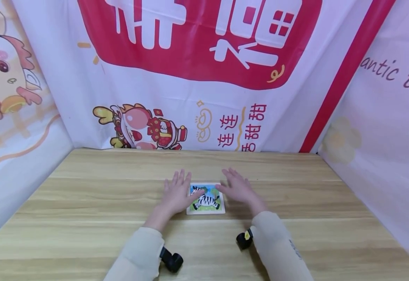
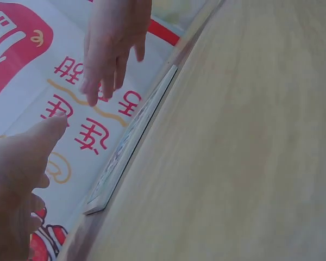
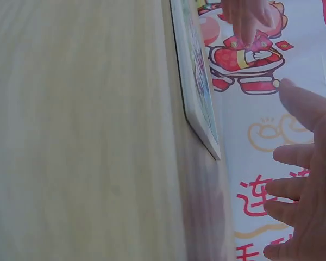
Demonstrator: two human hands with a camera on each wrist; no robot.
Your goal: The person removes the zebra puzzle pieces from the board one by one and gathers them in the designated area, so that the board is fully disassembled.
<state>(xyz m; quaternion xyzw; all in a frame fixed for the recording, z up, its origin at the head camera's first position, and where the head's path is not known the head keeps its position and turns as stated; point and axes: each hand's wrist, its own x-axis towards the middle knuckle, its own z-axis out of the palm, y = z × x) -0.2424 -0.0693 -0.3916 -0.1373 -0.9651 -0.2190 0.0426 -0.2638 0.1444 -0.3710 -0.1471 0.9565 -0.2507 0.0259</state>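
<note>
A small square board with a zebra picture (image 1: 206,201) and a pale border lies flat on the table. My left hand (image 1: 177,196) is at its left side, fingers spread and thumb reaching over the picture. On the other side is my right hand (image 1: 239,190), fingers extended and thumb near the board's upper right corner. Both wrist views show the thin edge of the board (image 2: 133,144) on the tabletop. In the right wrist view the right hand (image 3: 312,179) is apart from the board (image 3: 195,76). Neither hand grips anything.
The wood-grain table (image 1: 204,242) extends around the board. A white and red printed cloth (image 1: 204,93) hangs behind the table's far edge, with printed cloths at left (image 1: 22,128) and right (image 1: 376,136). Black wrist cameras (image 1: 172,261) sit on both sleeves.
</note>
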